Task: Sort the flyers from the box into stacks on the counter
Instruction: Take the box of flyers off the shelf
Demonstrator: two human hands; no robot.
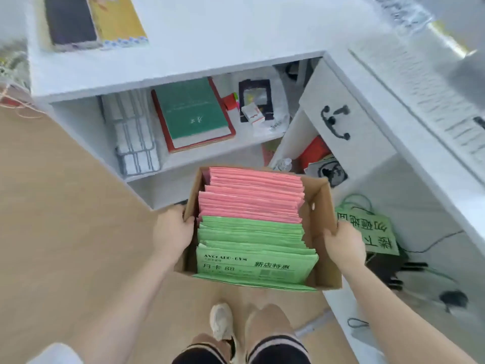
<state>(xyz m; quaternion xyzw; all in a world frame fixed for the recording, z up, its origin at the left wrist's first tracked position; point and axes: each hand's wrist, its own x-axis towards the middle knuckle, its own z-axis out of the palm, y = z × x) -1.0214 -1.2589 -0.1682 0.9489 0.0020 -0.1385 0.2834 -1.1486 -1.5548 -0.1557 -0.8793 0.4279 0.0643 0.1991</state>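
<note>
At the bottom of the frame the person's knees and one pale shoe stand on the wooden floor. Just above them, at lower centre, both hands hold an open cardboard box. The left hand grips the box's left wall with fingers curled over its rim; the right hand grips the right wall the same way. Inside the box, flyers stand packed on edge: green flyers fill the nearer half, the front one printed with dark text, and pink flyers fill the farther half. To the right of the box a green sign with large characters lies low by the white unit. Beyond the box, an open shelf at mid-frame carries a green book and a white keyboard. Farther up, the white worktop spans the top of the frame, with a dark booklet at its upper left.
</note>
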